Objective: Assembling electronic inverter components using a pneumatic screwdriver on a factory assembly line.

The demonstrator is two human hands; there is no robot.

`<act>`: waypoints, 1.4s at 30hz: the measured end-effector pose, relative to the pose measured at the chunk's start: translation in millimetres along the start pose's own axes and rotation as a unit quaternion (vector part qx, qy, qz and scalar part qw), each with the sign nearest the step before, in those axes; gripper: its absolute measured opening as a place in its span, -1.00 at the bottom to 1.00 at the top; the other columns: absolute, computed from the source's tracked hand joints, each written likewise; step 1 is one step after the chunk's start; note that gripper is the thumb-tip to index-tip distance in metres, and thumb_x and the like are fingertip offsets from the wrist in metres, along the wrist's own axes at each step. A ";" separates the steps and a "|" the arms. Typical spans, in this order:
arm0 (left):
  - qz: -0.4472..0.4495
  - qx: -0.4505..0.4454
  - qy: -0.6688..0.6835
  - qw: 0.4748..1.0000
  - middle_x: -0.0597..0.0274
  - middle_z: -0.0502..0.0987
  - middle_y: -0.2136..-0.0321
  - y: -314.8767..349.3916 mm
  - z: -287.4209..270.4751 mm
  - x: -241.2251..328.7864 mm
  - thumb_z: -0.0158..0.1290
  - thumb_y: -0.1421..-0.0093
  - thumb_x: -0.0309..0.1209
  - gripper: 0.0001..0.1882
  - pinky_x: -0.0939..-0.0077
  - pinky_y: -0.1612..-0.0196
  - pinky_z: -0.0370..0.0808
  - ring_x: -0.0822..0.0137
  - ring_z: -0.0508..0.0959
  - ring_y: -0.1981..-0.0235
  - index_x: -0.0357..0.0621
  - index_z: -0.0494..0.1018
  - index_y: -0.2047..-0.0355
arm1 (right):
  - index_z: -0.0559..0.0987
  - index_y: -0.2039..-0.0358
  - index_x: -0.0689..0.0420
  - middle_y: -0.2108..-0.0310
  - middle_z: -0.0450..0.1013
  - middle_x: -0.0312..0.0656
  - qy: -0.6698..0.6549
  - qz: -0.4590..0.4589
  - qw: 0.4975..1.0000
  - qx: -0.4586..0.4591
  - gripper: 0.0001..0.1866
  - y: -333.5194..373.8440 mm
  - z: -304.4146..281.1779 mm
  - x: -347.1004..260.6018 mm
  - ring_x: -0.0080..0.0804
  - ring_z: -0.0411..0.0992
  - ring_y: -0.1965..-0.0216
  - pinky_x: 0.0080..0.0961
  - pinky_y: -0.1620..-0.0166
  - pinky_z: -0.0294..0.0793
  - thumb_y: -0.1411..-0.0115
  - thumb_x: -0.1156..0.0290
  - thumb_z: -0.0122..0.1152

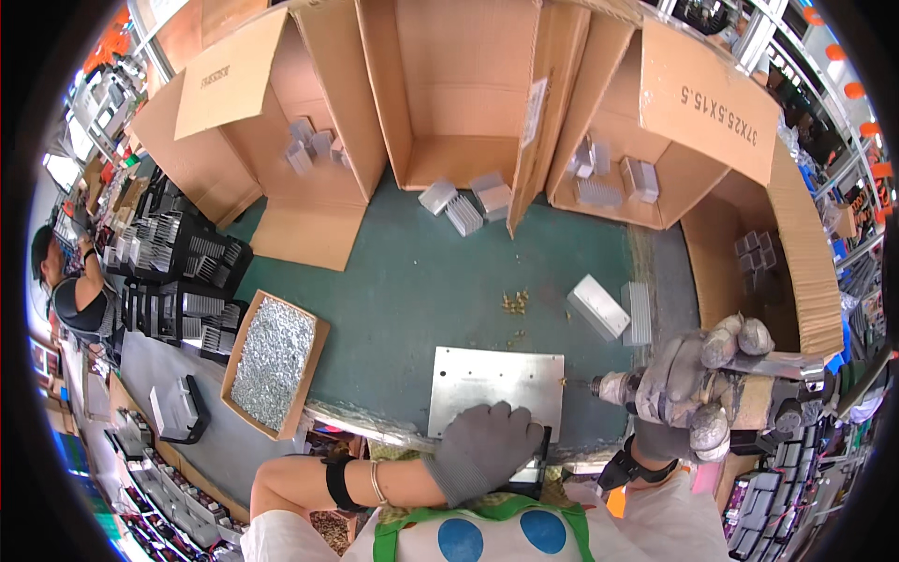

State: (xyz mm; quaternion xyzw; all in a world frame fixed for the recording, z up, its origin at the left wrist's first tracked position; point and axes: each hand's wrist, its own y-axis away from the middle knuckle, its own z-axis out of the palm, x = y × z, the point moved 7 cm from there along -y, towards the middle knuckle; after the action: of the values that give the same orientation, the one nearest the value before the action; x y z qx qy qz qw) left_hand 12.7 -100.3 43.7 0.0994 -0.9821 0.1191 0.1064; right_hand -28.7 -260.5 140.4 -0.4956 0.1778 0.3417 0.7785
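Here, L fingers (501,414) curled over plate (496,379), near edge, grip unclear, R fingers (721,347) wrapped rnd drill (751,401)

At two o'clock in my view, I can make out a row of dark figures, upside down, on a cardboard flap (704,114). Between ten and eleven, another flap (228,94) carries small inverted print, and at one o'clock a white label (535,110) is too small for me to read.

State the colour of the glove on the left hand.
The left glove is grey, shown best in the head view.
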 end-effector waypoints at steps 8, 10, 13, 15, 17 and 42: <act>0.075 0.005 -0.050 0.996 0.37 0.33 0.60 20.4 0.1 6.9 0.10 0.13 -0.30 -0.85 0.52 0.56 0.37 0.41 0.44 0.56 -0.04 0.41 0.54 | 0.19 -0.04 0.11 0.15 0.30 -0.18 0.055 -0.002 0.996 0.070 -0.36 33.8 -7.9 -18.6 -0.43 0.31 0.42 -0.21 0.32 0.62 0.00 0.49 0.35; 0.084 0.027 -0.077 0.993 0.35 0.33 0.60 23.6 -6.0 12.9 0.11 0.16 -0.31 -0.84 0.53 0.58 0.35 0.41 0.44 0.57 -0.04 0.40 0.56 | 0.20 -0.03 0.10 0.17 0.30 -0.18 0.082 0.002 0.992 0.094 -0.36 41.1 -8.7 -21.0 -0.43 0.31 0.42 -0.31 0.35 0.62 0.01 0.48 0.36; 0.070 0.020 -0.090 0.993 0.32 0.33 0.61 17.5 -7.2 16.3 0.15 0.16 -0.28 -0.81 0.50 0.59 0.35 0.38 0.45 0.57 -0.04 0.40 0.57 | 0.21 -0.02 0.11 0.19 0.31 -0.17 0.082 0.013 0.991 0.100 -0.37 48.8 -6.0 -21.1 -0.42 0.32 0.42 -0.31 0.35 0.61 0.02 0.49 0.37; 0.032 -0.005 -0.067 0.997 0.31 0.35 0.59 6.6 -3.3 7.1 0.20 0.12 -0.19 -0.73 0.41 0.55 0.40 0.33 0.45 0.55 -0.07 0.42 0.54 | 0.23 -0.01 0.11 0.20 0.32 -0.17 0.080 0.020 0.992 0.100 -0.37 51.9 -4.9 -20.0 -0.41 0.33 0.41 -0.31 0.34 0.61 0.02 0.49 0.37; -0.036 -0.092 -0.018 0.995 0.24 0.41 0.52 0.8 5.6 -8.5 0.23 0.08 -0.06 -0.61 0.34 0.43 0.46 0.24 0.50 0.46 -0.11 0.48 0.45 | 0.24 0.00 0.11 0.21 0.33 -0.16 0.078 0.029 0.992 0.100 -0.38 54.1 -3.7 -17.7 -0.40 0.34 0.41 -0.31 0.34 0.60 0.02 0.50 0.38; -0.049 -0.282 0.081 0.955 0.18 0.50 0.26 -5.2 32.9 -22.8 0.18 -0.07 0.02 -0.58 0.27 0.13 0.53 0.18 0.55 0.14 -0.10 0.57 0.33 | 0.37 0.08 0.13 0.34 0.41 -0.09 0.167 0.222 0.957 0.082 -0.46 62.4 29.6 42.3 -0.29 0.43 0.38 -0.32 0.32 0.55 0.06 0.56 0.44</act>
State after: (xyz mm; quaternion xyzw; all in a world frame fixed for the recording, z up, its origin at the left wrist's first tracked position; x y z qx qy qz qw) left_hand 29.6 -109.7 8.3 0.1029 -0.9578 -0.1604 0.2153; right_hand -45.0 -201.9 87.0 -0.4280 0.4385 0.4021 0.6804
